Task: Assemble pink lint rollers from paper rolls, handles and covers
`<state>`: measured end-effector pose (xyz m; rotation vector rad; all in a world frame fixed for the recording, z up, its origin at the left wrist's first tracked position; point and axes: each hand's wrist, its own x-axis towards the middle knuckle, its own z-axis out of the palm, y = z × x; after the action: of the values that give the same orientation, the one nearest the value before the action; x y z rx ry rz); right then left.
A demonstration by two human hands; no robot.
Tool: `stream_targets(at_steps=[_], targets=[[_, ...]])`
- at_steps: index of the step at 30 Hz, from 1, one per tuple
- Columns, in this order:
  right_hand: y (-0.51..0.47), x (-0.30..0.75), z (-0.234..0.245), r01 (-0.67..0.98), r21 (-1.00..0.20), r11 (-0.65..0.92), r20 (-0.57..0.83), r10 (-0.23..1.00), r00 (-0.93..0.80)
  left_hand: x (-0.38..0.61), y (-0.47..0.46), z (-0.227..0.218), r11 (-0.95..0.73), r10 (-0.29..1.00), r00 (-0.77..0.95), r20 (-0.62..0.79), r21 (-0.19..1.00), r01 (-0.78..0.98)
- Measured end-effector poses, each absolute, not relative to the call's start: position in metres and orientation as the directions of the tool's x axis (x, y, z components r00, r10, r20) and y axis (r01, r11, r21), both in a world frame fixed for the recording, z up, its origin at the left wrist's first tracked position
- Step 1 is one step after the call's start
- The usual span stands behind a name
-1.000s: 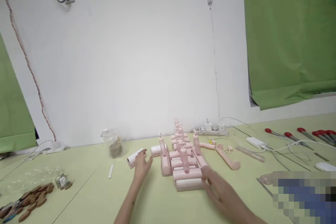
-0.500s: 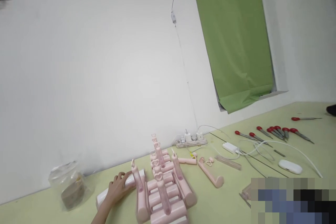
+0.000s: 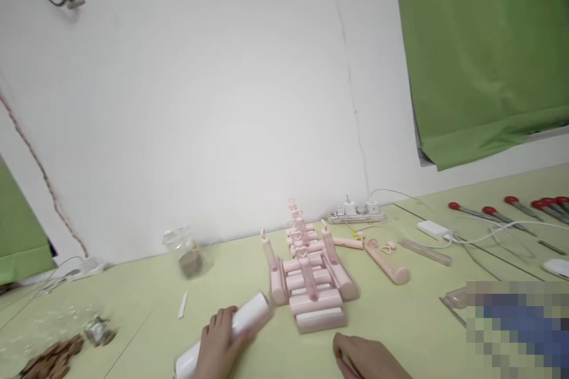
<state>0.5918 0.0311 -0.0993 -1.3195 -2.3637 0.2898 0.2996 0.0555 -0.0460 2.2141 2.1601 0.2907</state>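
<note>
My left hand point(image 3: 220, 340) is closed round a white roll point(image 3: 251, 314), which has a pale pink edge and lies slanted low over the table, left of the pink pieces. Curled near the front edge, my right hand point(image 3: 367, 356) shows bent fingers; what is inside them, if anything, is hidden. Between and beyond the hands sits a stack of pink cylinders point(image 3: 313, 299) with clear pink tubes and heart-shaped loops on top. Beside the stack lies a pink handle-like piece point(image 3: 386, 263) with a round end.
A power strip point(image 3: 355, 218) stands against the wall, with white cables running right. Several red-handled tools point(image 3: 471, 210) lie at the right. A plastic bag point(image 3: 189, 254) holds a brown block. Brown pieces point(image 3: 53, 358) lie at the left front, and a white strip point(image 3: 182, 305) behind the roll.
The view has swung left. My left hand has brought the white roll nearer to me, away from beside the pink stack, and my right hand has come into view.
</note>
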Motion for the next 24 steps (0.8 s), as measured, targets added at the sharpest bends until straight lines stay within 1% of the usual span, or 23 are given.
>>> stream_targets(at_steps=[2,4,7,9,10,11,13,14,16,18,19,20,22,24], targets=[[0.026,0.594,-0.097,0.739,-0.405,0.538,0.3,0.842,-0.449,0.305,0.039,-0.044,-0.156,0.986,0.138,0.092,0.243,0.957],[0.023,0.596,-0.094,0.724,-0.44,0.532,0.307,0.846,-0.435,0.313,0.034,-0.042,-0.257,0.966,0.237,0.102,0.303,0.918],[0.021,0.598,-0.089,0.694,-0.515,0.503,0.285,0.864,-0.415,0.324,0.039,-0.036,-0.345,0.937,0.305,0.171,0.307,0.887],[0.022,0.6,-0.083,0.626,-0.622,0.47,0.265,0.879,-0.397,0.329,0.04,-0.029,-0.385,0.916,0.315,0.249,0.321,0.865],[0.023,0.602,-0.079,0.563,-0.694,0.449,0.259,0.885,-0.387,0.33,0.039,-0.025,-0.394,0.909,0.301,0.288,0.366,0.843],[0.025,0.603,-0.074,0.479,-0.77,0.421,0.255,0.892,-0.374,0.332,0.036,-0.02,-0.395,0.908,0.269,0.321,0.441,0.806],[0.027,0.606,-0.061,0.261,-0.898,0.354,0.257,0.904,-0.341,0.337,0.027,-0.009,-0.365,0.92,0.159,0.358,0.637,0.679],[0.028,0.607,-0.054,0.14,-0.939,0.314,0.256,0.911,-0.322,0.342,0.023,-0.004,-0.339,0.931,0.102,0.35,0.727,0.597],[0.026,0.606,-0.042,-0.09,-0.978,0.189,0.207,0.932,-0.296,0.357,0.018,0.006,-0.283,0.954,0.045,0.295,0.845,0.454],[0.019,0.602,-0.035,-0.302,-0.953,-0.011,0.095,0.937,-0.336,0.378,0.018,0.013,-0.194,0.98,0.113,0.164,0.912,0.361],[0.015,0.599,-0.034,-0.384,-0.913,-0.14,0.025,0.918,-0.395,0.39,0.02,0.014,-0.124,0.984,0.161,0.073,0.935,0.334],[0.01,0.596,-0.035,-0.441,-0.854,-0.277,-0.04,0.879,-0.474,0.402,0.023,0.015,-0.052,0.98,0.2,-0.019,0.938,0.343],[0.001,0.59,-0.041,-0.469,-0.705,-0.532,-0.141,0.753,-0.642,0.422,0.032,0.013,0.031,0.953,0.254,-0.165,0.887,0.461],[-0.004,0.585,-0.051,-0.446,-0.552,-0.705,-0.206,0.633,-0.746,0.438,0.04,0.01,0.052,0.929,0.25,-0.272,0.766,0.641]])
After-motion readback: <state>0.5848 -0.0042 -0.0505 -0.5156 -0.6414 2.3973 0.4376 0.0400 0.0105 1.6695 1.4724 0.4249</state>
